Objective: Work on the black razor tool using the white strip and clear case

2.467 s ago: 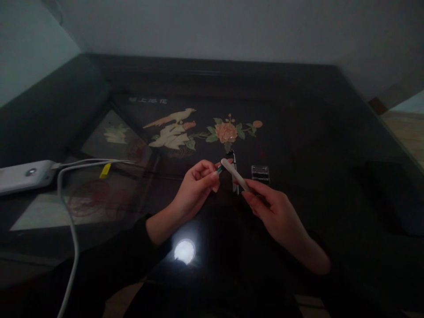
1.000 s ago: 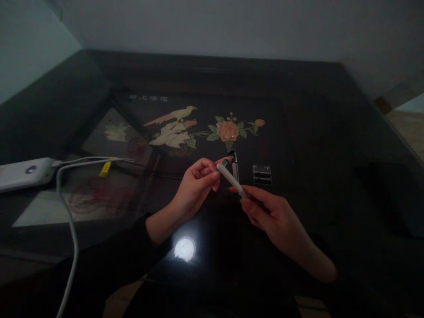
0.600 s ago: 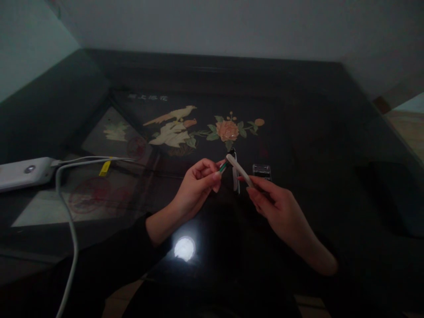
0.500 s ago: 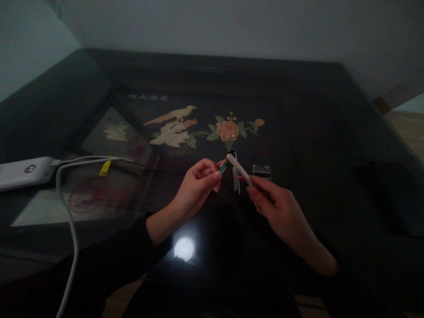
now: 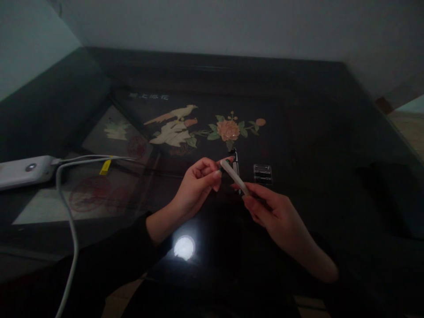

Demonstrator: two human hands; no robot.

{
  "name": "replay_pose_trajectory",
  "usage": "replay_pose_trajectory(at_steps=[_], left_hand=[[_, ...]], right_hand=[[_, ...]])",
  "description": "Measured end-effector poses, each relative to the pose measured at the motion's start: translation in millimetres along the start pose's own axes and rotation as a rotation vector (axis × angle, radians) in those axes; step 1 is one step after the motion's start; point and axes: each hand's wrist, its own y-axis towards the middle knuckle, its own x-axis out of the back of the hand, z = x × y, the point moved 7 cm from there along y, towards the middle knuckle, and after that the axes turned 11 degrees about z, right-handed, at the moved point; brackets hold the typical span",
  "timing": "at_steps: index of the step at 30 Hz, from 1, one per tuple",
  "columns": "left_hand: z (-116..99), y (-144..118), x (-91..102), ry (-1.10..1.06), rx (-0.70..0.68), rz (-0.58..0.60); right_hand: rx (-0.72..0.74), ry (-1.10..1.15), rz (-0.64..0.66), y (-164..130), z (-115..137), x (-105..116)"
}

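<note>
My right hand (image 5: 270, 210) pinches a slim white stick-like file (image 5: 234, 176) that slants up to the left. Its upper tip lies against the fingertips of my left hand (image 5: 197, 187), whose fingers are curled shut with painted nails; whether it holds a small thing I cannot tell. Both hands hover over a dark glossy table (image 5: 314, 145) with an inlaid bird and flower picture (image 5: 198, 128).
A thin dark and silver tool (image 5: 236, 161) lies on the table just behind my hands. A small clear box (image 5: 262, 173) sits to its right. At the left lie a white power bank (image 5: 24, 171) and its white cable (image 5: 71, 229). A lamp's reflection (image 5: 184, 248) shines near me.
The white file's tip slid back to the left against my left fingertips, covering the green bit seen half a second ago. My right hand dropped slightly.
</note>
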Motion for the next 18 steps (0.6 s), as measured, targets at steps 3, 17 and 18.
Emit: replay_pose_trajectory(at_steps=[3,17,18], left_hand=[[-1,0,1.5,0.004,-0.005,-0.017],[1,-1,-0.3,0.023,0.013,0.018],[1,-1,-0.7,0.022,0.013,0.023]], right_hand=[[-0.017,0.070,0.065,0,1,-6],[-0.022,-0.110,-0.116,2,-7,12],[-0.025,-0.124,-0.130,2,-8,13]])
